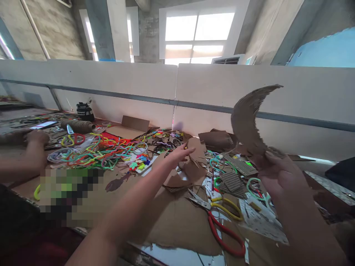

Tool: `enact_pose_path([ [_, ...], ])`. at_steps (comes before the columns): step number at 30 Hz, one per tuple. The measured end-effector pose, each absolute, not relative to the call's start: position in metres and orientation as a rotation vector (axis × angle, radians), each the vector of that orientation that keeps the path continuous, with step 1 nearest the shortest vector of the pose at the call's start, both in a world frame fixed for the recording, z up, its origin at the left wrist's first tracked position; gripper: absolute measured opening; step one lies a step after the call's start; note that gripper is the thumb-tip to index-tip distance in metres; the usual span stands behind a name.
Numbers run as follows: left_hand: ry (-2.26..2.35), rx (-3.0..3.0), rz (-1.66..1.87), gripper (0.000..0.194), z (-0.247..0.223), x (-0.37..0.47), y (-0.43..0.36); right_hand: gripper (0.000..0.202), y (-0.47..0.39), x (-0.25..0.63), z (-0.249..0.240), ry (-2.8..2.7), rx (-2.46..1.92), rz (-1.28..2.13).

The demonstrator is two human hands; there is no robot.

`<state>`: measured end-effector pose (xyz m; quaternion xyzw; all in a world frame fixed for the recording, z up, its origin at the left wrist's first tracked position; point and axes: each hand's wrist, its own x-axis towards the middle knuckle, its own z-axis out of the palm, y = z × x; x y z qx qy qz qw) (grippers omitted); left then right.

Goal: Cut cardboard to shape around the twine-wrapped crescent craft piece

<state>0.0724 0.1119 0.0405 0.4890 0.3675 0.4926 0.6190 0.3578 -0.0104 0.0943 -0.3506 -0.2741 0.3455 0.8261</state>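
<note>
On the right, my right hand [280, 171] is closed around the lower end of a crescent-shaped piece of cardboard [245, 123], raised above the table with its pointed tip up. The crescent's inner edge looks ragged. My left hand [180, 154] reaches out over the middle of the table, its fingers stretched and apart, beside loose cardboard scraps [196, 170]. Whether its fingertips touch a scrap I cannot tell. Nearer to me, a pair of scissors [208, 207] with one red and one yellow handle lies with parted blades on a flat cardboard sheet [177, 225].
Colourful pipe cleaners [94, 147] are heaped on the left, near a twine spool [79, 126] and another pair of scissors [72, 138]. Another person's hand [39, 138] rests at far left. Corrugated cardboard pieces [233, 183] lie at right. A white partition [205, 83] stands behind.
</note>
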Motion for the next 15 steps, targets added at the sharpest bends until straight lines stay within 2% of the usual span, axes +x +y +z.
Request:
enact_pose_path([
  [4,1.154,1.376,1.102,0.044,0.042,0.037,0.127,0.025,-0.002,0.357,0.071,-0.591,-0.822,0.739],
  [10,1.564,1.618,1.025,0.029,0.029,-0.041,0.111,0.029,0.013,0.346,0.042,-0.595,-0.888,0.890],
  [15,1.678,1.695,0.869,0.037,0.020,-0.044,0.111,0.035,0.012,0.326,0.034,-0.646,-0.918,1.014],
])
